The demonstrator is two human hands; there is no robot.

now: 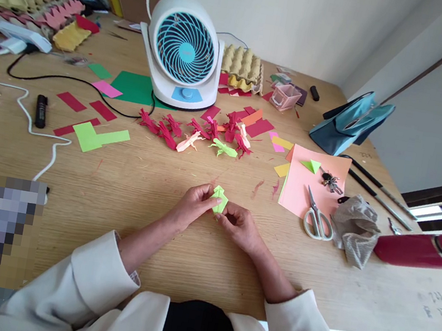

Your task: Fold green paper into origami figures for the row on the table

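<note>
A small piece of lime-green folded paper [220,201] is held up between my two hands, just above the wooden table. My left hand [194,203] pinches its left edge, thumb across the front. From the lower right, my right hand [241,226] grips the paper's edge with fingertips and thumb. Beyond them lies a cluster of folded paper figures, mostly red ones [169,135], with a lime-green figure [224,148] and a peach figure [190,141] nearest to me.
A white fan [187,52] stands behind the figures. Lime paper strips [88,136] and a black marker [41,112] lie left. To the right are pink sheets [296,186], scissors [316,218], a red flask [423,248] and a teal bag [339,129]. Cables cross the left side.
</note>
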